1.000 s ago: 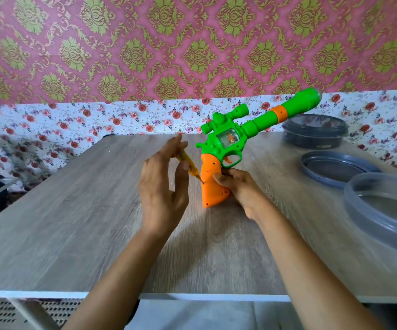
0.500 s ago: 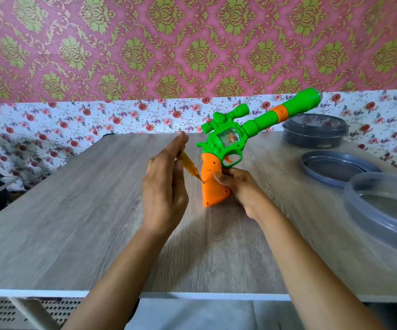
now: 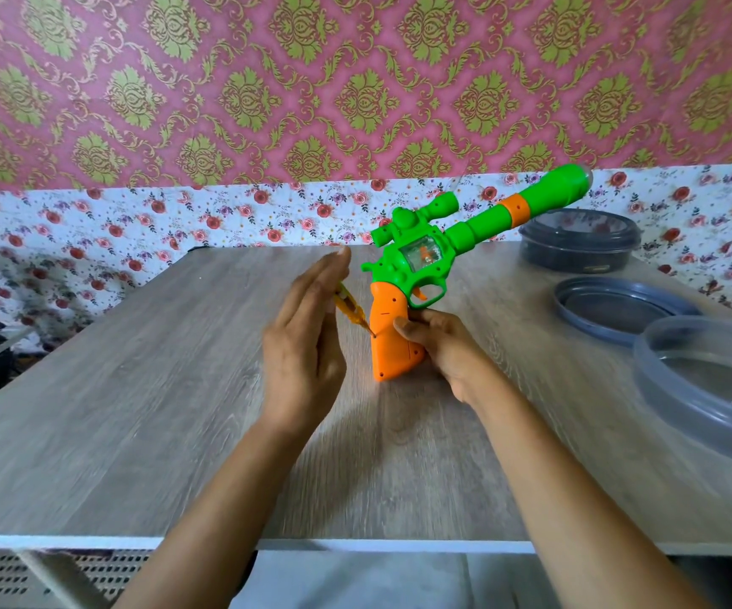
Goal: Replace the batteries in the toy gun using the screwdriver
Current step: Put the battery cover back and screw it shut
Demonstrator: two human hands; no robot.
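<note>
A green toy gun (image 3: 425, 257) with an orange grip (image 3: 389, 336) stands butt-down on the wooden table (image 3: 135, 410), barrel pointing up to the right. My right hand (image 3: 438, 345) grips the orange handle from the right side. A small yellow screwdriver (image 3: 348, 307) has its tip against the left face of the grip. My left hand (image 3: 307, 345) holds the screwdriver's handle with the fingers stretched out straight and blurred. No batteries are visible.
A dark lidded round container (image 3: 579, 241) stands at the back right. A grey lid (image 3: 619, 307) lies in front of it, and a clear round container (image 3: 706, 389) sits at the right edge. Floral wallpaper backs the table.
My left hand's fingers have straightened and rolled on the screwdriver handle, which stays tipped against the grip. The gun and right hand hold still.
</note>
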